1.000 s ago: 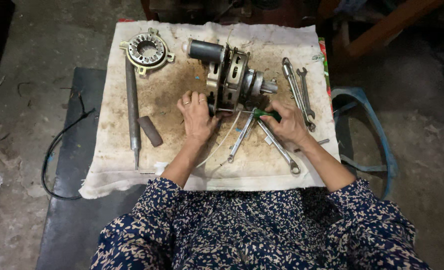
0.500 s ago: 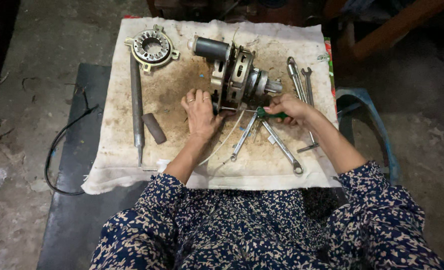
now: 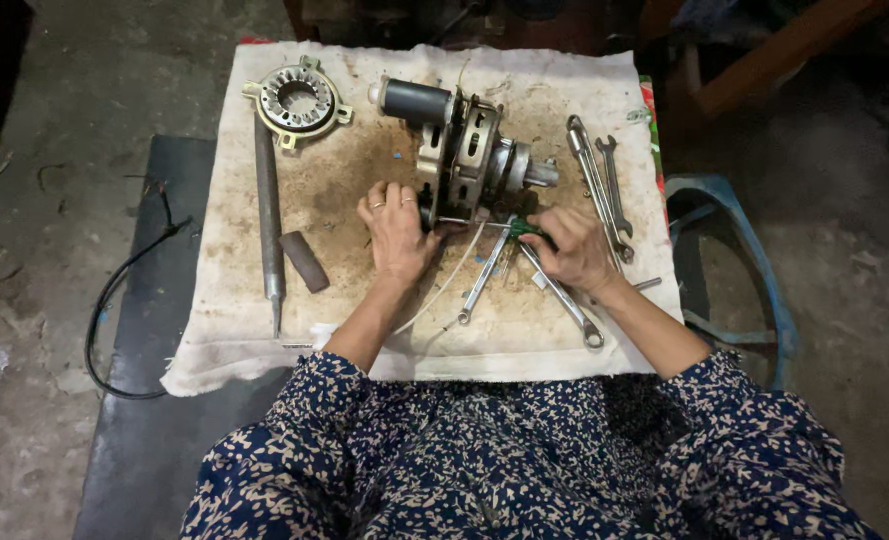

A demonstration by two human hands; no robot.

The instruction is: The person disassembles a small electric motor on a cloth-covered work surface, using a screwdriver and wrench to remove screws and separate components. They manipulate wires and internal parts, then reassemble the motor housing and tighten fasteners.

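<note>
A grey electric motor assembly (image 3: 470, 150) with a dark cylinder end lies on a stained white cloth (image 3: 365, 330). My left hand (image 3: 397, 232) rests against the motor's near left side, fingers touching its housing. My right hand (image 3: 570, 248) is closed around a green-handled tool (image 3: 521, 226) whose tip points at the motor's near side. Two wrenches (image 3: 540, 285) lie crossed on the cloth just under my right hand.
A round metal stator ring (image 3: 298, 96) sits at the cloth's far left, with a long metal rod (image 3: 268, 215) and a short brown cylinder (image 3: 305, 261) below it. Two more wrenches (image 3: 600, 180) lie at the right. A black cable (image 3: 115, 300) runs left; a blue stool frame (image 3: 735, 260) stands right.
The view has shifted slightly. My right hand with the green-handled tool has drawn in closer to the motor's near side. My left hand stays on the motor.
</note>
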